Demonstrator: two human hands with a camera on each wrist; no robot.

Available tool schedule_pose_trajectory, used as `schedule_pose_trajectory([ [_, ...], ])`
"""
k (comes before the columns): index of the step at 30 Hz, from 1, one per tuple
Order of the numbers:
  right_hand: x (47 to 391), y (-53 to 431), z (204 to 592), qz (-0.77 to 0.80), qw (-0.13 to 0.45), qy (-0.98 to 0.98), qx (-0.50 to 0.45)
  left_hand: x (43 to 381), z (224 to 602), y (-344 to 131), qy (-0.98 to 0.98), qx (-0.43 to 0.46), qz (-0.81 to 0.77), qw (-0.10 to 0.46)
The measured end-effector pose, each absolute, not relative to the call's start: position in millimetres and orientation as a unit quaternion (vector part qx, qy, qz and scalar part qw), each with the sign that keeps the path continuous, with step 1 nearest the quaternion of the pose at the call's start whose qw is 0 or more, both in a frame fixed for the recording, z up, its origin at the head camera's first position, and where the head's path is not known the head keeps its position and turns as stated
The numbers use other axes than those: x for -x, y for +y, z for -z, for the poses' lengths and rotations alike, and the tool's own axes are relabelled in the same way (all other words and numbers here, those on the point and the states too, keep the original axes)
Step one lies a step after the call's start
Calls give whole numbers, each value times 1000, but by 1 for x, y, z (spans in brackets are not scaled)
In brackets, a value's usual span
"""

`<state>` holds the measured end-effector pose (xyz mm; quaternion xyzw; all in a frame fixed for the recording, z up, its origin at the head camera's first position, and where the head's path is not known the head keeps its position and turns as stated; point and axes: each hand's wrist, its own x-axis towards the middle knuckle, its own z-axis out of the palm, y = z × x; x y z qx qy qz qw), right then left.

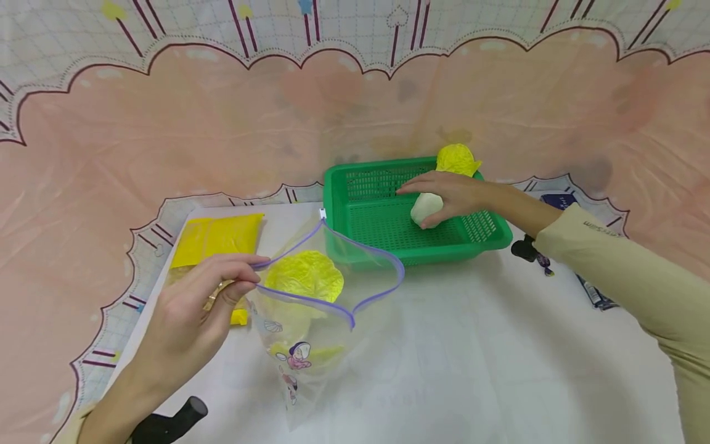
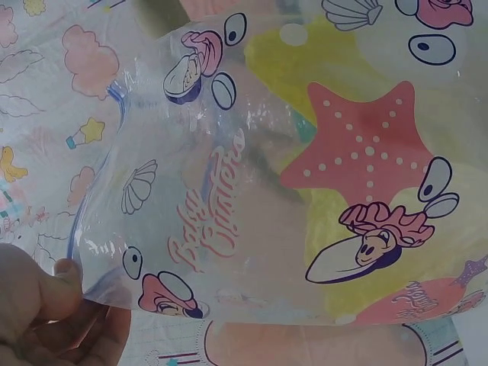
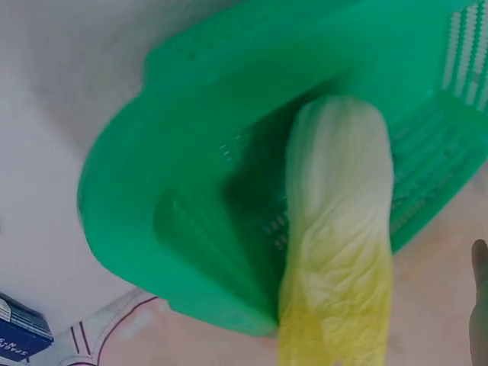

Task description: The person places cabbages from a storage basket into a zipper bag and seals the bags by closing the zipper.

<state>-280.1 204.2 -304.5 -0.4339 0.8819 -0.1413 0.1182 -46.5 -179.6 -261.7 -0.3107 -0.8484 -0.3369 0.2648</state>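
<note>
My left hand (image 1: 202, 308) pinches the purple-edged rim of a clear zip bag (image 1: 327, 364), whose mouth gapes wide. Inside the bag is a yellow-leaved napa cabbage (image 1: 304, 275). Cartoon shells and a pink starfish are printed on the bag (image 2: 191, 206) in the left wrist view. My right hand (image 1: 449, 194) reaches over a green basket (image 1: 360, 246), fingers spread above another napa cabbage (image 1: 426, 208). That cabbage (image 3: 339, 198) has its white base in the basket and its yellow leaves over the back rim. The right wrist view shows one finger (image 3: 480, 297) apart from it.
A yellow packet (image 1: 216, 237) lies left of the bag on the white table (image 1: 471, 345). To the right, partly behind the right forearm, are dark blue packages, one a box (image 3: 19, 332). A patterned cloth (image 1: 249, 135) hangs behind the basket.
</note>
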Motion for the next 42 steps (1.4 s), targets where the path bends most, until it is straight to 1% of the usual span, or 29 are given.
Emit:
schedule_pose_trajectory([
  [5, 300, 205, 310, 109, 155, 888, 419, 47, 260, -177, -849, 313, 337, 259],
  [13, 330, 206, 324, -6, 159, 878, 451, 48, 261, -175, -845, 317, 340, 264],
  [16, 335, 207, 328, -32, 172, 878, 445, 48, 262, -175, -844, 319, 341, 264],
  [21, 340, 210, 331, -68, 181, 880, 434, 49, 262, -175, -843, 320, 343, 265],
  [30, 340, 209, 343, -114, 155, 876, 443, 47, 260, -175, -855, 306, 333, 254],
  [38, 340, 204, 346, -148, 161, 876, 431, 48, 263, -176, -842, 320, 346, 264],
  [42, 340, 203, 346, -152, 156, 870, 442, 48, 264, -177, -839, 321, 351, 266],
])
